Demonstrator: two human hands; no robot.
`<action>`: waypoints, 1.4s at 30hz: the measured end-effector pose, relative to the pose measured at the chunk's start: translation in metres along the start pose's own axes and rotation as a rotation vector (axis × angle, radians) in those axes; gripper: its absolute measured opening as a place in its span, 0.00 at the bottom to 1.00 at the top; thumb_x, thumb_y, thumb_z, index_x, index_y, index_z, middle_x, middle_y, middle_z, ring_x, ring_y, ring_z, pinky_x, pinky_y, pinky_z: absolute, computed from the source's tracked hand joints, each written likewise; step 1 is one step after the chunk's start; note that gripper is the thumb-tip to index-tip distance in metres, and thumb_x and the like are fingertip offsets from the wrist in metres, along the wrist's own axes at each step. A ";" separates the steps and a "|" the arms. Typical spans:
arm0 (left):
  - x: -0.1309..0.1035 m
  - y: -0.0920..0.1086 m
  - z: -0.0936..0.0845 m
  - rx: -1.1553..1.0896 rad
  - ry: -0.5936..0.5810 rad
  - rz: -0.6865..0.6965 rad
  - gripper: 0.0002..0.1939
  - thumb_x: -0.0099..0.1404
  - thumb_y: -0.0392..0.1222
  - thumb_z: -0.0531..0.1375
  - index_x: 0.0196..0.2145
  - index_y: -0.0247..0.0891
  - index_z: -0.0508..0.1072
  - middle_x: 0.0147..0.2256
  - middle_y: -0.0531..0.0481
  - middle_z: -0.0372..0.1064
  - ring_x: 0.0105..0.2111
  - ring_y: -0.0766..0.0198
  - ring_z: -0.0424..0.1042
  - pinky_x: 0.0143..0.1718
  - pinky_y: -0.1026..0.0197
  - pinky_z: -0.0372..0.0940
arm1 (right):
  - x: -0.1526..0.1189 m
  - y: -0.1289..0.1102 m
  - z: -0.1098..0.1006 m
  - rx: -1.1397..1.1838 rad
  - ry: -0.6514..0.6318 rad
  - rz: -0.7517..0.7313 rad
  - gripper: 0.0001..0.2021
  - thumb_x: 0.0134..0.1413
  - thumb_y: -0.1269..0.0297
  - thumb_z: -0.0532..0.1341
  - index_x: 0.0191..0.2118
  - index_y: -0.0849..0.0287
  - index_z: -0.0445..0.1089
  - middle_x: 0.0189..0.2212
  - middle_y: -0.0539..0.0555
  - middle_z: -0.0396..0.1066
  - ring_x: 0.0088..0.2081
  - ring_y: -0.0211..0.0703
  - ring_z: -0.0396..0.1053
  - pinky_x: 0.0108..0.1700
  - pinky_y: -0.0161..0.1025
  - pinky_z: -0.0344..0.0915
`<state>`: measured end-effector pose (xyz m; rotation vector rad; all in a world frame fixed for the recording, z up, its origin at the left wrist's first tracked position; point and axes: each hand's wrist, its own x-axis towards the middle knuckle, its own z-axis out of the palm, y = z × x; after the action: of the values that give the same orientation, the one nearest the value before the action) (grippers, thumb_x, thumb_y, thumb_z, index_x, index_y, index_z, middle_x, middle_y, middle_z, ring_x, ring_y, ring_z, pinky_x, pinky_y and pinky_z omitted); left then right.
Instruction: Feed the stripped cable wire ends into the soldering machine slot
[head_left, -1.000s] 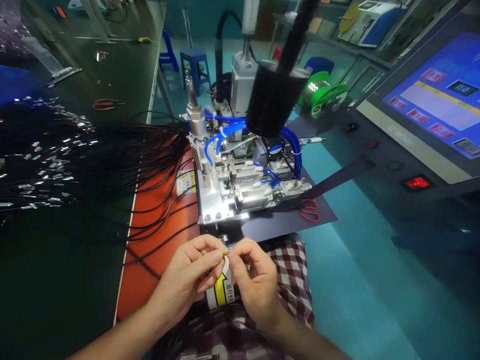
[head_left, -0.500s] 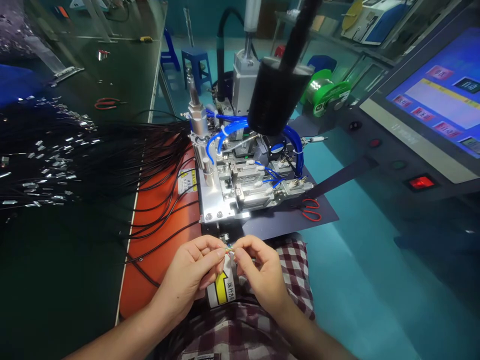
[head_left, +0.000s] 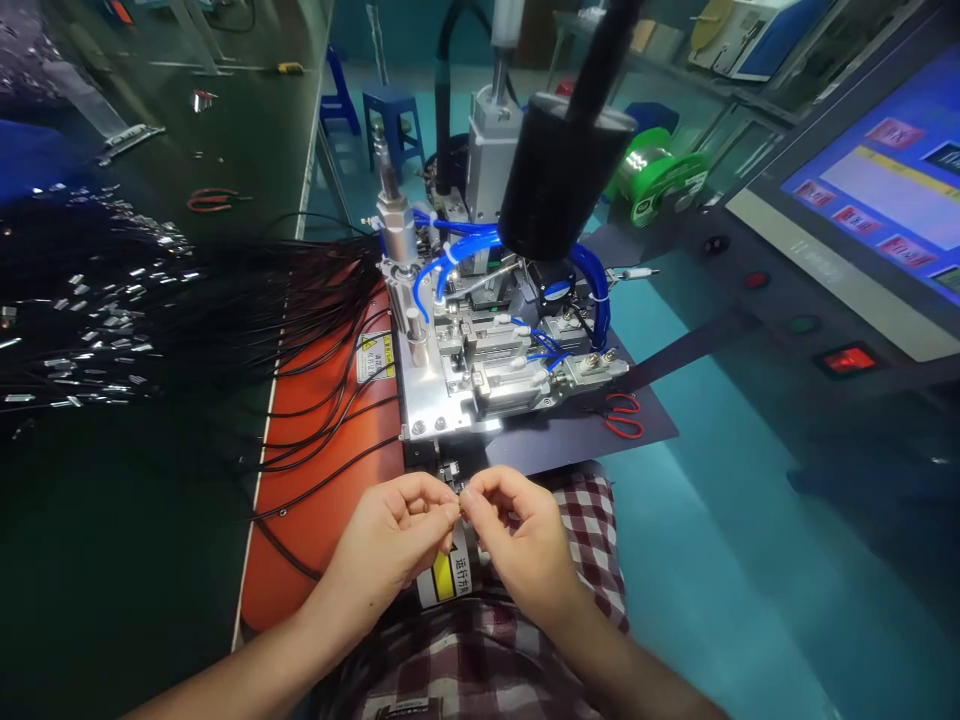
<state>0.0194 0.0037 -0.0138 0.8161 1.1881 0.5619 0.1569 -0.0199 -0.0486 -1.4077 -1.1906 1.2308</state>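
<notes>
My left hand (head_left: 390,535) and my right hand (head_left: 525,535) meet at the fingertips just in front of the machine's near edge. Thumb and forefinger are pinched together on each hand. Between them are thin coloured wires, plain a moment ago and now almost wholly covered by the fingers. Right behind the fingertips sits a small metal fixture (head_left: 448,472) on the conveyor of the machine (head_left: 442,400). Beneath the hands a white label with a yellow arrow (head_left: 445,577) shows in part.
Black cables (head_left: 330,440) run from the machine across an orange surface (head_left: 307,545) to a dark table at left, where a heap of metal-tipped cables (head_left: 105,300) lies. Red-handled scissors (head_left: 624,415) lie right of the machine. A green solder reel (head_left: 656,175) and a touchscreen (head_left: 885,190) stand beyond.
My fingertips have drawn together, hiding the coloured wires that showed between them. My right hand has shifted slightly left, and the view has moved a little.
</notes>
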 end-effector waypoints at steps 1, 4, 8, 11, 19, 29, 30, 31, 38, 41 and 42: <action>0.000 0.000 0.000 0.009 0.010 0.009 0.10 0.55 0.44 0.62 0.25 0.34 0.68 0.15 0.58 0.60 0.12 0.78 0.48 0.13 0.73 0.42 | 0.000 0.001 0.000 0.023 -0.010 0.020 0.07 0.56 0.64 0.58 0.28 0.59 0.66 0.22 0.48 0.63 0.22 0.35 0.58 0.23 0.33 0.56; 0.000 0.001 0.001 0.029 0.034 0.011 0.10 0.54 0.44 0.62 0.25 0.34 0.68 0.14 0.59 0.57 0.12 0.78 0.47 0.12 0.72 0.42 | 0.000 0.003 0.000 0.152 -0.055 0.108 0.08 0.57 0.62 0.58 0.28 0.59 0.64 0.20 0.46 0.60 0.19 0.33 0.55 0.21 0.32 0.54; 0.002 0.003 0.000 -0.003 0.016 -0.048 0.10 0.54 0.44 0.62 0.26 0.34 0.68 0.15 0.60 0.58 0.12 0.78 0.44 0.12 0.73 0.41 | 0.004 0.004 -0.008 0.215 -0.124 0.139 0.11 0.60 0.60 0.55 0.30 0.59 0.66 0.24 0.48 0.65 0.20 0.34 0.59 0.23 0.32 0.57; 0.002 0.003 0.000 -0.019 0.010 -0.078 0.09 0.55 0.43 0.62 0.26 0.35 0.68 0.15 0.60 0.57 0.12 0.78 0.43 0.12 0.73 0.40 | 0.006 0.000 -0.015 0.035 -0.180 0.068 0.12 0.62 0.60 0.52 0.30 0.58 0.65 0.22 0.48 0.63 0.22 0.35 0.60 0.25 0.33 0.56; 0.004 0.000 -0.005 0.011 -0.047 -0.095 0.10 0.57 0.44 0.61 0.27 0.36 0.66 0.15 0.60 0.58 0.12 0.78 0.44 0.12 0.72 0.40 | 0.014 -0.010 -0.024 -0.220 -0.362 -0.131 0.11 0.61 0.67 0.52 0.26 0.57 0.60 0.21 0.46 0.57 0.24 0.36 0.55 0.26 0.34 0.53; 0.004 0.009 -0.006 0.143 -0.084 -0.107 0.13 0.56 0.49 0.62 0.26 0.37 0.66 0.15 0.63 0.47 0.14 0.76 0.42 0.13 0.71 0.40 | 0.020 -0.005 -0.028 -0.128 -0.390 -0.289 0.10 0.59 0.68 0.53 0.26 0.57 0.60 0.23 0.48 0.60 0.25 0.38 0.58 0.28 0.36 0.56; 0.004 0.010 -0.006 0.163 -0.089 -0.105 0.14 0.56 0.50 0.62 0.26 0.37 0.67 0.15 0.63 0.47 0.14 0.76 0.42 0.13 0.71 0.40 | 0.021 -0.004 -0.028 -0.132 -0.391 -0.301 0.10 0.59 0.68 0.52 0.26 0.57 0.61 0.23 0.48 0.60 0.25 0.38 0.58 0.28 0.36 0.57; 0.005 0.011 -0.007 0.170 -0.104 -0.108 0.14 0.56 0.51 0.62 0.26 0.37 0.67 0.15 0.63 0.47 0.14 0.76 0.42 0.13 0.70 0.40 | 0.021 -0.004 -0.028 -0.144 -0.394 -0.321 0.10 0.59 0.68 0.52 0.26 0.57 0.61 0.23 0.49 0.61 0.25 0.38 0.58 0.28 0.37 0.57; 0.010 0.005 -0.019 -0.068 -0.376 -0.222 0.13 0.59 0.48 0.60 0.25 0.37 0.64 0.17 0.62 0.45 0.15 0.76 0.39 0.15 0.68 0.35 | 0.022 0.004 -0.029 -0.219 -0.435 -0.433 0.09 0.58 0.68 0.53 0.27 0.56 0.62 0.22 0.49 0.61 0.25 0.39 0.58 0.30 0.39 0.56; 0.011 0.004 -0.019 0.003 -0.335 -0.208 0.12 0.60 0.48 0.59 0.27 0.37 0.66 0.16 0.62 0.47 0.14 0.76 0.40 0.15 0.68 0.36 | 0.023 0.007 -0.028 -0.147 -0.420 -0.348 0.10 0.59 0.69 0.52 0.26 0.57 0.60 0.24 0.49 0.61 0.26 0.39 0.59 0.30 0.38 0.57; 0.011 0.005 -0.019 0.077 -0.289 -0.159 0.11 0.60 0.48 0.59 0.29 0.36 0.68 0.16 0.61 0.49 0.14 0.75 0.42 0.15 0.68 0.38 | 0.023 0.008 -0.029 -0.118 -0.411 -0.323 0.10 0.59 0.69 0.52 0.26 0.57 0.60 0.24 0.49 0.61 0.26 0.39 0.58 0.30 0.37 0.57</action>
<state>0.0049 0.0201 -0.0192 0.8285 1.0017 0.2588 0.1873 0.0013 -0.0562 -1.0130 -1.7219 1.2661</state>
